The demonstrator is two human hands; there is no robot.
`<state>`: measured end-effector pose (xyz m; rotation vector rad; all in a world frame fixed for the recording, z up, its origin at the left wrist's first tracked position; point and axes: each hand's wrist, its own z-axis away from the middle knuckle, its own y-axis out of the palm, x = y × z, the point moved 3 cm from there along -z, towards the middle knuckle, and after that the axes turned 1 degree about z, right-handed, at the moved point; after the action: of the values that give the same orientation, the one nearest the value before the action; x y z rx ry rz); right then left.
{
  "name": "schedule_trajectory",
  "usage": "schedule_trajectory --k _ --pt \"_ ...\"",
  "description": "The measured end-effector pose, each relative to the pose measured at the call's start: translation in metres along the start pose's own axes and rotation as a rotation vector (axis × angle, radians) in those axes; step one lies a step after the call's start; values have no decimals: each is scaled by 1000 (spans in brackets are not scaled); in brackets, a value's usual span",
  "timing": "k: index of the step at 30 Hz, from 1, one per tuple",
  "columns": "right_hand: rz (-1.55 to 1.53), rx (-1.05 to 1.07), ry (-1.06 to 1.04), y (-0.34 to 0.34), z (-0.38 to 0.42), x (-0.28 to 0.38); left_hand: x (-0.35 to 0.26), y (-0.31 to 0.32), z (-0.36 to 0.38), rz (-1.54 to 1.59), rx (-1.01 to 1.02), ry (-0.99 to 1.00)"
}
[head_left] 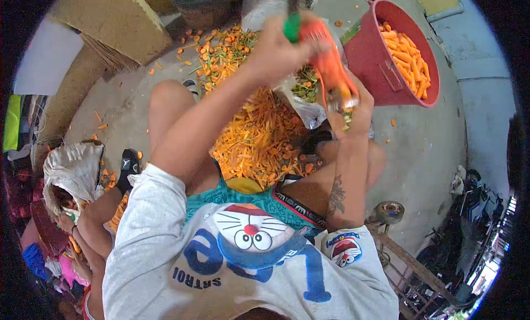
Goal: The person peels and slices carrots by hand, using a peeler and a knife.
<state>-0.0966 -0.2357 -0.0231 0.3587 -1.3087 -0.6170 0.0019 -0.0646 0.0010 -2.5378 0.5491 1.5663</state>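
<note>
My left hand (274,50) is raised and closed around a green-handled tool (292,25). It meets the top of a long orange carrot (327,63). My right hand (358,111) grips the carrot's lower end, next to a small metal part. Below both hands, a heap of orange carrot shavings (251,146) lies between my knees. Whether the tool's blade touches the carrot is hidden by my fingers.
A red bucket (381,77) with peeled carrots stands at the upper right. Carrot scraps (218,49) litter the concrete floor beside a dark basket (204,11). A clear plastic bag (307,110) lies by the heap. Another person's hand (70,223) and a white sack (74,168) are on the left.
</note>
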Motion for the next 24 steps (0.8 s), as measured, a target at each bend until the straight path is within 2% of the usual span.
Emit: schedule_trajectory --k 1,2,3,5,6,8,10,11,12,13,15,17,19,20,22,24 --pt "-12 121 55 -1 2 -2 7 -14 -8 -89 -63 15" --pt "-11 125 59 2 3 -2 24 -36 -20 -64 -182 -38" --pt "-57 107 59 7 5 -1 24 -54 -28 75 -209 -67" --pt "-106 96 45 8 2 1 31 -54 -22 129 -279 -117" --pt "-110 168 34 3 -3 1 21 -37 -12 129 -275 -108" --pt "-116 229 23 3 -2 -1 -1 7 13 -79 -26 105" --pt "-2 -186 -86 2 1 -6 -4 2 5 -119 -33 127" --pt "1 -194 -73 -2 4 -6 -4 -4 2 -162 -41 143" --pt "-57 28 15 -1 4 -4 7 -22 -10 -91 -176 38" --pt "-117 257 93 5 4 -3 13 -34 -17 -94 -178 41" --pt "-120 274 61 8 3 -1 22 -57 -25 27 -324 -54" --pt "-117 288 29 17 2 2 7 -28 -3 -123 -237 -38" --pt "87 -144 -138 20 5 0 -6 15 17 22 4 265" --pt "90 -149 -135 11 3 2 -5 13 12 27 3 260" --pt "26 258 20 0 5 -1 7 -9 0 -32 -123 62" --pt "-49 315 58 3 6 0 14 -48 -20 8 -200 -13"
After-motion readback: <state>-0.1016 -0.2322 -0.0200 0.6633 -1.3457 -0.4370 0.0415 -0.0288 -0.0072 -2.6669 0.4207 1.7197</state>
